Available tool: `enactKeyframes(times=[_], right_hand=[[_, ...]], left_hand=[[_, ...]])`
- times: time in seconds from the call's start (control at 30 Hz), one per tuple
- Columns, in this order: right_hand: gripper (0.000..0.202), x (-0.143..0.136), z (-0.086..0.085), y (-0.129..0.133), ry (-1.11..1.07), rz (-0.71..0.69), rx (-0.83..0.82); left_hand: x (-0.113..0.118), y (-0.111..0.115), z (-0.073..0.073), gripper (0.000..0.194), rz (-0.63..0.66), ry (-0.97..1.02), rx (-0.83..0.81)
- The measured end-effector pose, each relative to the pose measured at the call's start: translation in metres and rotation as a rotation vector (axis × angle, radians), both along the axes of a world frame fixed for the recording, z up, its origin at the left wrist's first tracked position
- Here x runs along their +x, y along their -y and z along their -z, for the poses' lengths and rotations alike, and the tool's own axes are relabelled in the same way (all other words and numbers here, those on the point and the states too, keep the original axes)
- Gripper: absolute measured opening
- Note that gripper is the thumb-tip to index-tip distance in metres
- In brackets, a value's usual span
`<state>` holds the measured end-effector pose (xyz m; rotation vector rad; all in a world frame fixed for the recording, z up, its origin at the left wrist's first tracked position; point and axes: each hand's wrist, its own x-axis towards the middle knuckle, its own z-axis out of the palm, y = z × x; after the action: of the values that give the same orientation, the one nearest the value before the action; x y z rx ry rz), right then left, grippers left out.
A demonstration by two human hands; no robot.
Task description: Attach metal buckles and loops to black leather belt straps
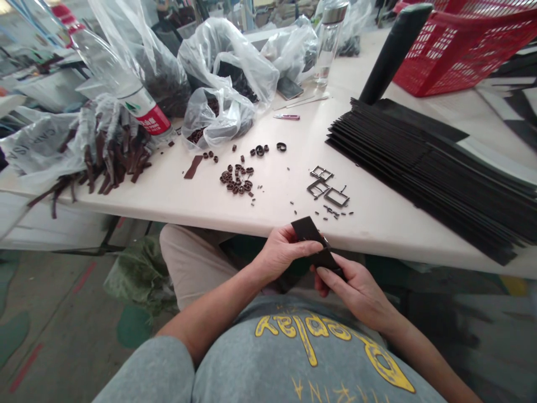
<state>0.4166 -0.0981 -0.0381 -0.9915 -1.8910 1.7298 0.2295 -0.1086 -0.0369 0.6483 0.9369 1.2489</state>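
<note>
Just off the table's front edge, a black belt strap (305,228) is in both my hands. My left hand (282,251) is closed on its upper part, thumb pressed flat across it. Lower down, my right hand (351,286) pinches the same strap, its other fingers partly hidden beneath. A glint of metal shows beside my left thumb; I cannot make out what it is. On the table beyond lie metal buckle frames (337,196) with small dark pins (331,211) scattered around them. Left of these sits a cluster of small brown loops (237,182).
A stack of black straps (419,162) lies right, near a red basket (440,56). At the back are plastic bags (226,50), a glass bottle (329,42), a phone (289,88) and purple-handled snips (287,117). Brown strips (109,151) and a large plastic bottle (142,106) stand left.
</note>
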Motion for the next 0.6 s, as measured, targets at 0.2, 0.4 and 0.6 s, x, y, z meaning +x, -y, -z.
enactKeyframes(times=[0.2, 0.4, 0.6], right_hand=[[0.029, 0.0, -0.001, 0.002, -0.004, -0.003, 0.038], [0.032, -0.001, -0.007, 0.0, 0.004, 0.02, 0.073], [0.032, -0.001, -0.006, 0.002, 0.005, 0.007, 0.074]], left_hand=[[0.007, 0.002, -0.001, 0.034, 0.01, -0.014, -0.024], [0.011, 0.002, 0.0, 0.039, 0.06, -0.019, -0.027], [0.012, 0.0, -0.002, 0.038, 0.053, -0.018, -0.037]])
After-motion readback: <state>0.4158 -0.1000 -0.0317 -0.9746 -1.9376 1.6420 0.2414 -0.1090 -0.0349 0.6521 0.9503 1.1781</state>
